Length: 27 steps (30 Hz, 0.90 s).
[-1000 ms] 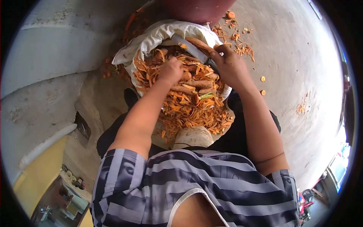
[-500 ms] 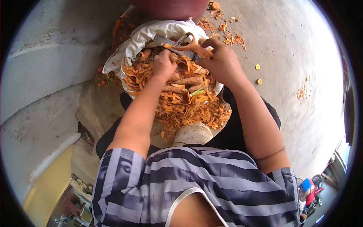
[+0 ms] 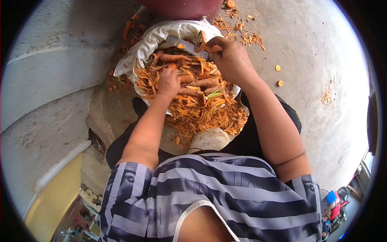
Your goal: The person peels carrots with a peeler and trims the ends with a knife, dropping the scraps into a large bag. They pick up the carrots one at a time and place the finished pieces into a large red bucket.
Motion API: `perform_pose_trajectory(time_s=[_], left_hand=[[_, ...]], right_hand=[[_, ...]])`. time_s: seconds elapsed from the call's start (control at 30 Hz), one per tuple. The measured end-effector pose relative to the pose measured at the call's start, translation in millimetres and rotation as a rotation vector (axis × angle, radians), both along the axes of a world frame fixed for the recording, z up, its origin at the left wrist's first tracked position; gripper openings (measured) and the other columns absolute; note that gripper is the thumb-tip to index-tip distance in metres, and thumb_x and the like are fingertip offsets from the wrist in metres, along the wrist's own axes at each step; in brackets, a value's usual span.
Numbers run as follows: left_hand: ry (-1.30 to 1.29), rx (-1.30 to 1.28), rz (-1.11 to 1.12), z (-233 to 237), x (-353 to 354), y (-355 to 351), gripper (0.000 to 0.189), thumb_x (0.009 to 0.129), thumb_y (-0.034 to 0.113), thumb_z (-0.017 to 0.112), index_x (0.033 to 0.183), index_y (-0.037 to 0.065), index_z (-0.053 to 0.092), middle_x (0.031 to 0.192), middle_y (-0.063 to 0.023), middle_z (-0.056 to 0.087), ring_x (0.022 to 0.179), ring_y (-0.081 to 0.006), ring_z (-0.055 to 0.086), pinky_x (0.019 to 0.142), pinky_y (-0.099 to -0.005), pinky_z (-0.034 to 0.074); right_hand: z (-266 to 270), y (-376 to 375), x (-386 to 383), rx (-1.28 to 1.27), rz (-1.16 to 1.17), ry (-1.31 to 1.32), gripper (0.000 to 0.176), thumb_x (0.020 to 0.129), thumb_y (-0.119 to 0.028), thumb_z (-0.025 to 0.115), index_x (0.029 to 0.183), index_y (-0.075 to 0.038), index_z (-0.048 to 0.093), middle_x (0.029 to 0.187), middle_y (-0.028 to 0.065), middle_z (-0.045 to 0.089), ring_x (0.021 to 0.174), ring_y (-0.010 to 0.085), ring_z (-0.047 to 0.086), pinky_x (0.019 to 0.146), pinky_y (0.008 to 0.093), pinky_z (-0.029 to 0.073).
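My left hand (image 3: 168, 84) is closed around a carrot (image 3: 172, 65), whose orange end shows at the fingertips; the rest is hidden. In my right hand (image 3: 233, 60) is an orange-handled peeler (image 3: 201, 43), held above the far right side of the sack. Below both hands, a white sack (image 3: 159, 33) with its rim rolled back is filled with orange peelings (image 3: 209, 115). Several whole carrots (image 3: 206, 82) rest on the peelings between my hands, and another carrot (image 3: 175, 58) lies just beyond my left hand.
A dark red rounded container (image 3: 181, 9) stands beyond the sack. Scraps and peelings (image 3: 253, 40) lie on the concrete floor to the right, with two carrot slices (image 3: 278, 68) nearer. A pale wall (image 3: 56, 72) rises on the left. A whitish rounded object (image 3: 209, 139) stands at the sack's near edge.
My left hand has moved left and nearer to me, uncovering the carrot beyond it. My right hand and the peeler have shifted slightly, and the peeler is turned more upright.
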State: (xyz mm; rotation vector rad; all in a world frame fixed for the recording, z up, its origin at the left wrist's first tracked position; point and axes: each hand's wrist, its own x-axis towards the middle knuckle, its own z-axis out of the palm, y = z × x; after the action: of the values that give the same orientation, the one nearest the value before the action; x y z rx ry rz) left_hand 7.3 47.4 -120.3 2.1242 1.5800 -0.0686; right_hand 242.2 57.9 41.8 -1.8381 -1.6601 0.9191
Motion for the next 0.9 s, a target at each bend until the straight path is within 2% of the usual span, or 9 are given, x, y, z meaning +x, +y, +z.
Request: perform_pose_trajectory(time_s=[0.13, 0.17, 0.3, 0.37, 0.4, 0.47, 0.67, 0.8, 0.9], left_hand=[[0.181, -0.049, -0.119, -12, 21, -21, 0.040, 0.082, 0.018, 0.055, 0.120, 0.009, 0.046, 0.119, -0.0113, 0.043, 0.110, -0.0313, 0.044, 0.094, -0.0419, 0.038], [0.073, -0.065, -0.026, -10, 23, -19, 0.033, 0.080, 0.020, 0.058, 0.109, 0.006, 0.053, 0.109, -0.0126, 0.049, 0.107, -0.0303, 0.044, 0.091, -0.0415, 0.038], [-0.132, 0.153, 0.172, -17, 11, 30, 0.033, 0.076, 0.032, 0.059, 0.095, 0.005, 0.057, 0.097, -0.0164, 0.052, 0.092, -0.0351, 0.050, 0.081, -0.0433, 0.041], [-0.048, 0.106, 0.384, -40, -11, 63, 0.020, 0.079, 0.024, 0.056, 0.085, 0.005, 0.055, 0.100, -0.0154, 0.050, 0.092, -0.0348, 0.050, 0.081, -0.0428, 0.042], [0.058, -0.006, 0.494, -28, -11, 73, 0.023, 0.080, 0.018, 0.056, 0.100, 0.007, 0.052, 0.110, -0.0154, 0.046, 0.101, -0.0336, 0.048, 0.086, -0.0418, 0.041], [0.232, -0.052, 0.319, -39, -28, 84, 0.049, 0.077, 0.021, 0.061, 0.121, 0.013, 0.042, 0.118, -0.0158, 0.040, 0.110, -0.0325, 0.044, 0.091, -0.0409, 0.040], [0.129, -0.250, 0.367, -39, -29, 96, 0.083, 0.064, 0.034, 0.074, 0.132, 0.025, 0.028, 0.121, -0.0142, 0.037, 0.116, -0.0312, 0.040, 0.095, -0.0393, 0.037], [0.017, -0.211, 0.156, -57, -41, 90, 0.057, 0.063, 0.033, 0.074, 0.113, 0.018, 0.051, 0.113, -0.0124, 0.039, 0.102, -0.0306, 0.046, 0.091, -0.0383, 0.039], [-0.057, -0.267, 0.117, -42, -33, 78, 0.039, 0.065, 0.027, 0.069, 0.099, 0.011, 0.056, 0.110, -0.0121, 0.040, 0.099, -0.0277, 0.046, 0.088, -0.0351, 0.040]], right_hand=[[-1, 0, -2, -0.035, 0.001, -0.024, 0.022, 0.074, -0.012, 0.058, 0.096, -0.006, 0.061, 0.086, 0.0168, 0.064, 0.077, 0.0310, 0.062, 0.070, 0.0364, 0.048], [0, 1, -3, -0.054, -0.004, -0.028, 0.022, 0.074, -0.011, 0.058, 0.096, -0.006, 0.061, 0.086, 0.0167, 0.064, 0.077, 0.0310, 0.062, 0.070, 0.0364, 0.048], [5, -2, -5, -0.067, -0.010, 0.007, 0.023, 0.076, -0.011, 0.057, 0.098, -0.007, 0.060, 0.087, 0.0167, 0.063, 0.078, 0.0320, 0.061, 0.071, 0.0369, 0.048], [4, -2, -3, -0.073, -0.007, -0.015, 0.023, 0.076, -0.011, 0.056, 0.098, -0.007, 0.060, 0.087, 0.0169, 0.063, 0.078, 0.0325, 0.061, 0.071, 0.0372, 0.048], [3, -1, -3, -0.074, -0.003, -0.027, 0.023, 0.076, -0.011, 0.056, 0.098, -0.007, 0.060, 0.088, 0.0170, 0.063, 0.078, 0.0327, 0.061, 0.071, 0.0373, 0.047], [1, 1, -1, -0.050, -0.027, 0.017, 0.022, 0.075, -0.010, 0.054, 0.096, -0.006, 0.061, 0.084, 0.0181, 0.062, 0.079, 0.0342, 0.059, 0.073, 0.0403, 0.046], [-4, 6, 2, -0.043, -0.028, 0.037, 0.022, 0.073, -0.009, 0.054, 0.094, -0.007, 0.061, 0.084, 0.0178, 0.062, 0.079, 0.0344, 0.059, 0.073, 0.0412, 0.046], [0, 7, 0, -0.061, -0.022, 0.051, 0.020, 0.073, -0.010, 0.055, 0.092, -0.007, 0.062, 0.084, 0.0172, 0.062, 0.079, 0.0339, 0.059, 0.073, 0.0406, 0.046], [-5, 5, 0, -0.002, -0.033, 0.048, 0.019, 0.074, -0.010, 0.055, 0.091, -0.008, 0.062, 0.084, 0.0164, 0.063, 0.079, 0.0334, 0.059, 0.073, 0.0404, 0.046]])
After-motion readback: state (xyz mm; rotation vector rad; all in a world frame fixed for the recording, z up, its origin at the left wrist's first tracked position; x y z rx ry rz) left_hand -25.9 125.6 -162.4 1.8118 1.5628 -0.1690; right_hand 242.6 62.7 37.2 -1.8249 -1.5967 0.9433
